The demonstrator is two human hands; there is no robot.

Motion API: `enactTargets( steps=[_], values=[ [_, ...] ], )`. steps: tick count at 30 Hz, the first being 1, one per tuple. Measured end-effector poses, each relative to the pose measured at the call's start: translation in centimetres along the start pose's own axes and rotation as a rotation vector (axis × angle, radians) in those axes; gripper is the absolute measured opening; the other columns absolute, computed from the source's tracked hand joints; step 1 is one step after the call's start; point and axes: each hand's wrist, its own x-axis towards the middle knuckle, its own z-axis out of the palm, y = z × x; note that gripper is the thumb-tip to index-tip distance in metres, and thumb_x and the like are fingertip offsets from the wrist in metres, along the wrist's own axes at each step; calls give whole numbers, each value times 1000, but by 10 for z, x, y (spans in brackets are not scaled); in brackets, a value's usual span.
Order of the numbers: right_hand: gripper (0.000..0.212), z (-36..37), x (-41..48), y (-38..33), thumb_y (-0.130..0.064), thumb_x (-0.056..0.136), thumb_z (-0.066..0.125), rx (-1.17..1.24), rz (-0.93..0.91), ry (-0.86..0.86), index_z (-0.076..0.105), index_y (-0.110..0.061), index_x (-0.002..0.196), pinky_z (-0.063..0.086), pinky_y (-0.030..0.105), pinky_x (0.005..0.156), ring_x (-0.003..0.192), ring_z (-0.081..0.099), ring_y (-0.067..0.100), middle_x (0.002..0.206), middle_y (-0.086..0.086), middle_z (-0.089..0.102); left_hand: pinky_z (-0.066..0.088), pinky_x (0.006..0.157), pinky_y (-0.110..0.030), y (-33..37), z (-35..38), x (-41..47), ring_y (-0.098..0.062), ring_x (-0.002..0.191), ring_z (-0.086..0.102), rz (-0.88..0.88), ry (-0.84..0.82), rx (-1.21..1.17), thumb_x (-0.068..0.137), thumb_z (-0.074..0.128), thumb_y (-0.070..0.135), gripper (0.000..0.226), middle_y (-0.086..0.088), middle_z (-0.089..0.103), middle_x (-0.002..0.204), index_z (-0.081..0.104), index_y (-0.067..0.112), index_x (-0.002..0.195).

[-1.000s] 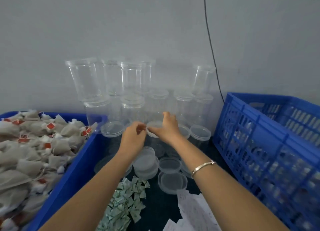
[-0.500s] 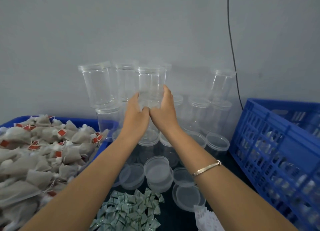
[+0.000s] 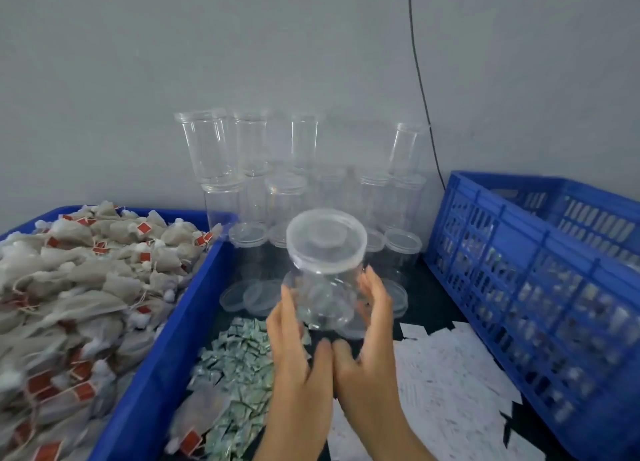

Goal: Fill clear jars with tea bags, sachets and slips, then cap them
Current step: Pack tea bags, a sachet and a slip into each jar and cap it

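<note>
Fingers on both sides are curled snug round the lower wall of one clear jar. The left hand and right hand cup it between them, thumbs meeting just under the base. It's up off the table and looks empty, so I'd guess very light, thin slick plastic that'd flex if squeezed. Mid-wall is the place to hold it, not the lid, and I can't tell if that's snapped on. Its long axis runs from the base at the palms up to the lid, tipped back toward the person. Right below the fingers are the sachets, with slips off to their right. The tea bags are well left, and more stacked jars sit beyond.
</note>
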Motion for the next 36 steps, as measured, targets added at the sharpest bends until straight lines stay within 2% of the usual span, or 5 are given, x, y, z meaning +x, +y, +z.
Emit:
enactTargets(
  steps=[6,12,18,24,36],
  values=[
    [66,-2,-106,56,-11,76,61,-120,281,86,44,-48,129,46,32,103,126,48,1,135,-23,46,39,81,0,-66,-17,-81,-20,113,48,-168,10,275,93,54,-6,26,-5,54,122,57,7,116],
    [90,-16,-133,63,15,79,50,-254,288,-162,25,-40,145,34,21,113,133,34,-6,144,-18,31,23,97,1,-89,-40,-112,-4,132,31,-256,-138,192,90,57,-7,76,27,23,131,19,25,147],
    [32,-47,-64,21,-14,100,51,-440,110,-102,48,-30,127,47,29,99,112,50,-2,123,-12,47,22,104,-17,-74,-52,-82,7,130,21,-186,-177,179,62,87,45,119,27,16,141,7,38,149],
    [87,-18,1,-38,-87,84,15,-1299,36,-710,59,-14,104,37,38,70,95,61,24,105,3,63,52,76,-19,-86,-23,-54,1,95,62,-114,-198,72,54,93,38,88,24,63,106,40,56,121],
    [69,-9,33,-45,-61,84,67,-1271,18,-1253,37,-22,132,33,36,85,107,40,21,106,-6,37,57,73,-37,-111,-25,-54,-6,85,64,-57,-111,222,47,85,62,74,14,63,101,42,49,106]
  ],
)
